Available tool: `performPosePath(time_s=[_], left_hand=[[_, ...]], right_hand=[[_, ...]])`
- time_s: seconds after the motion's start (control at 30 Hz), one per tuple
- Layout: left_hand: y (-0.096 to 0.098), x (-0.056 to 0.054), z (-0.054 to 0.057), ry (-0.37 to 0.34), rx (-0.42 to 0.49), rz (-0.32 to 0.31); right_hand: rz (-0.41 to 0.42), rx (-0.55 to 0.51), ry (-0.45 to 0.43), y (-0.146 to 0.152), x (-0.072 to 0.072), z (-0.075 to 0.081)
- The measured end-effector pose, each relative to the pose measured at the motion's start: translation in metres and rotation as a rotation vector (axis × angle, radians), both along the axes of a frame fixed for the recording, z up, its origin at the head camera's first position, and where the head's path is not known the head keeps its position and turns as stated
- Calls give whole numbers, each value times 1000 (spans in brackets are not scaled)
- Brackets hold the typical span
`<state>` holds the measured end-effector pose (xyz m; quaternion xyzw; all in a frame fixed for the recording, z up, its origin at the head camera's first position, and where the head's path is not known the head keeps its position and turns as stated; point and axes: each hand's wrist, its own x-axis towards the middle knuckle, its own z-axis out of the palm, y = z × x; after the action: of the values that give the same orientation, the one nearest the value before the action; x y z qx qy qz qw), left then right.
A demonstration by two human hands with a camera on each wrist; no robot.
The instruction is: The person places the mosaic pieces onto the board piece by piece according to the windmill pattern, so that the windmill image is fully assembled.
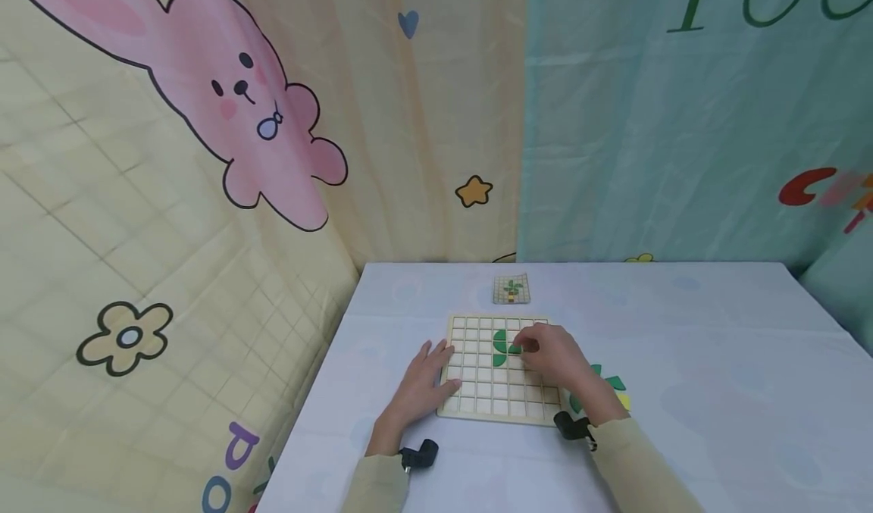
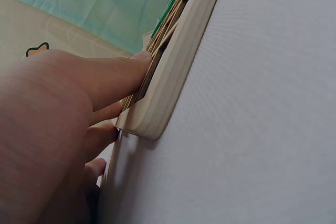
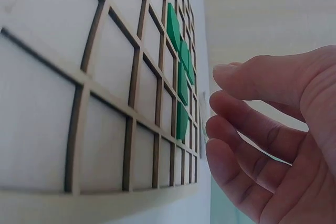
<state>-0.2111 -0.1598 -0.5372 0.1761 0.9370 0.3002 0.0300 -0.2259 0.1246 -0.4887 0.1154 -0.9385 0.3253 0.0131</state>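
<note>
A wooden grid board (image 1: 477,405) lies on the table, with several green tiles (image 1: 500,361) set in its squares. My left hand (image 1: 419,384) rests with spread fingers at the board's left edge. In the left wrist view its thumb (image 2: 123,74) touches the wooden rim (image 2: 173,72). Over the board, beside the green tiles, is my right hand (image 1: 554,355). The right wrist view has its fingers (image 3: 247,124) loosely bent, the thumb apart from them and nothing visible between. The green tiles (image 3: 182,83) sit in the grid just past these fingertips.
Behind the board lies a small card (image 1: 501,292) with a grid and a green plant-like picture. Loose green pieces (image 1: 615,383) and a yellow piece (image 1: 624,401) lie right of the board, partly hidden by the right forearm. Printed curtains (image 1: 436,119) hang behind the white table (image 1: 716,331).
</note>
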Motion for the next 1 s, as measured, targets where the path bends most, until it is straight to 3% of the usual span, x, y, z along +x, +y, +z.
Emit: performPosePath(time_s=[0.53,1.0], left_hand=[[-1,3,-3,-13,10,-2],[-2,-2,-2,-4,-15,-4]], right_hand=[[-86,29,-49,34,10,-3],[-171,16,-78,72,17,-3]])
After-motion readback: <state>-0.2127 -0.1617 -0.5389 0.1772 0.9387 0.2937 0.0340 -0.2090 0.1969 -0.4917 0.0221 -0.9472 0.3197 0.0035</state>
